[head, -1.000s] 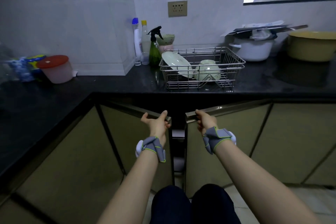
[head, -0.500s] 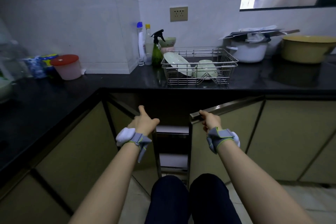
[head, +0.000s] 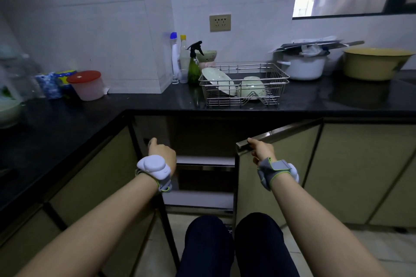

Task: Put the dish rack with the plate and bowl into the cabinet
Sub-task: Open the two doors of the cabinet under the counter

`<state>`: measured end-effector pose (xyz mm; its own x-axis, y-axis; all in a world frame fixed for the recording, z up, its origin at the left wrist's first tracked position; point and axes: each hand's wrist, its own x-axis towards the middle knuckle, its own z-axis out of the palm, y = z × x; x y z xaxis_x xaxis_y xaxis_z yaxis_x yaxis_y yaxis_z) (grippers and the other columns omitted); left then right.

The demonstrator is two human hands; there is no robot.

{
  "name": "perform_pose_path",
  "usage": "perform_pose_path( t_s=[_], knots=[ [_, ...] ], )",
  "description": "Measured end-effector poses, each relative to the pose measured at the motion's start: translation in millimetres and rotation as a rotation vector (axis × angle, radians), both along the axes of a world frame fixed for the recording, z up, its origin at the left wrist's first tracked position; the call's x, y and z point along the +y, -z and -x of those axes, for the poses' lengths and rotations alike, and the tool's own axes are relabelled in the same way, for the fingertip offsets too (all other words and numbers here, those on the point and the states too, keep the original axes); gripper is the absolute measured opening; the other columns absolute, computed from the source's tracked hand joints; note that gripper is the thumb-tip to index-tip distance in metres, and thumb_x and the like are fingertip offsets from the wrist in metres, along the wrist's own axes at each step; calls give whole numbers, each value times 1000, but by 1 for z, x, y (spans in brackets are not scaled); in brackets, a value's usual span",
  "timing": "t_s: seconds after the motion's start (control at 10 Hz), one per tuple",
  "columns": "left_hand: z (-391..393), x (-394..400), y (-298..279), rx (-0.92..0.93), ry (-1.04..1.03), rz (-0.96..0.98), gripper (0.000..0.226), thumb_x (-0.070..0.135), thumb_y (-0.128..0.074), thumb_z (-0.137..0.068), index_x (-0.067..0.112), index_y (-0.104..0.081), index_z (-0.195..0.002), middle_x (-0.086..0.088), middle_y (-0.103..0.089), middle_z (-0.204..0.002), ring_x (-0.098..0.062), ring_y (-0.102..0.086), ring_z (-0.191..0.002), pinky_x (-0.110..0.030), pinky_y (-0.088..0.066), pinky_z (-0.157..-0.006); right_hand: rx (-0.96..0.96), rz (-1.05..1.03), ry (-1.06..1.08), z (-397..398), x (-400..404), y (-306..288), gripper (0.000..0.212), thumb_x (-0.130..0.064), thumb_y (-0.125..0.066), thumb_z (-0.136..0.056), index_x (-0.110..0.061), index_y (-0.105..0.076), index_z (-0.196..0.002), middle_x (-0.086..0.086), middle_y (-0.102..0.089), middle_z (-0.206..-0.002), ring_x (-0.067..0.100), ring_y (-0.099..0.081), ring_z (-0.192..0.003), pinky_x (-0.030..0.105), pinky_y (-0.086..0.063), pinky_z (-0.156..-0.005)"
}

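Note:
A wire dish rack (head: 275, 74) stands on the black counter (head: 135, 105), holding a pale plate (head: 219, 81) leaning at its left and an upturned bowl (head: 251, 86) in the middle. Below it the cabinet (head: 202, 139) stands open, with white shelves (head: 204, 161) inside. My left hand (head: 161, 152) holds the left door (head: 146, 141), swung far open toward the left. My right hand (head: 261, 149) grips the top edge of the right door (head: 276, 164), which is partly open.
Bottles and a green spray bottle (head: 193, 67) stand left of the rack. A white pot (head: 302, 67) and a yellow basin (head: 376, 63) sit to its right. A red-lidded tub (head: 86, 84) is at the left. My knees (head: 231, 243) are in front of the cabinet.
Both cabinet doors have swung outward. My left hand has carried the left door far to the left, and the shelves inside have come into view.

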<state>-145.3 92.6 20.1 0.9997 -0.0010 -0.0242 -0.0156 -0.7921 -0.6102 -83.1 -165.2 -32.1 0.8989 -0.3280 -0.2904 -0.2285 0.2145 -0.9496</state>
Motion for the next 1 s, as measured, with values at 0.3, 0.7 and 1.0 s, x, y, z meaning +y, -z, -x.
perform_pose_path(
  t_s=[0.3, 0.7, 1.0],
  knots=[
    [8, 54, 26, 66, -477, -28, 30, 10, -37, -96, 9, -62, -113, -18, -66, -124, -37, -60, -113, -50, -41, -95, 26, 48, -6, -2, -1, 2, 21, -21, -67, -84, -13, -56, -69, 3, -58, -76, 13, -42, -55, 25, -30, -50],
    [16, 126, 62, -234, -657, 804, 66, 39, -34, -103, 11, -4, -155, -27, 5, -159, -43, 3, -147, -50, 7, -121, 14, 35, -6, 1, 1, 1, 21, -20, -66, -85, -14, -56, -68, -1, -58, -71, 11, -43, -56, 24, -30, -51],
    [5, 58, 64, -25, 186, 260, 83, 33, -50, -92, 37, 7, -152, -5, 15, -162, -34, 5, -149, -76, -1, -104, 20, 54, 19, 16, -3, -4, 21, -20, -67, -84, -12, -56, -69, 5, -59, -81, 12, -42, -57, 24, -29, -50]
  ],
)
